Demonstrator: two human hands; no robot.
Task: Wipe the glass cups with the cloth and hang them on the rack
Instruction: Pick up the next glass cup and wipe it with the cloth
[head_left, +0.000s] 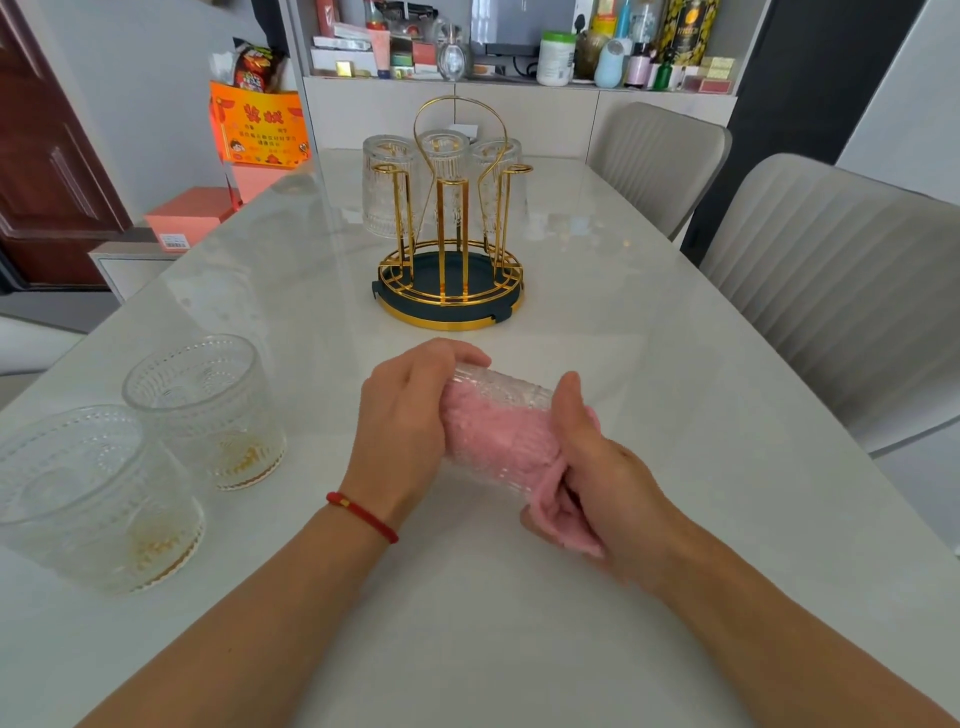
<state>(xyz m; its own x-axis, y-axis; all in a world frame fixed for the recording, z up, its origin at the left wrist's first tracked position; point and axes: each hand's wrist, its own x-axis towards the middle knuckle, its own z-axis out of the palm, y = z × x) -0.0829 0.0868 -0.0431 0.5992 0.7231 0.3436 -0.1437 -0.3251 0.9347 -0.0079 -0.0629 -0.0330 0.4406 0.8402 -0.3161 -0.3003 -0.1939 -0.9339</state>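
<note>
Hands hiding glass cup ends, pink cloth blurred inside

Single view, head-worn, wide-angle. It looked forward and down from the person's end of the white table, along its length. Both hands sat close under the lens at lower centre: left hand, right hand. The gold rack stood mid-distance on the centreline; the cluttered shelf filled the far top edge. Edges bowed from lens distortion. No second view to share anything.
</note>
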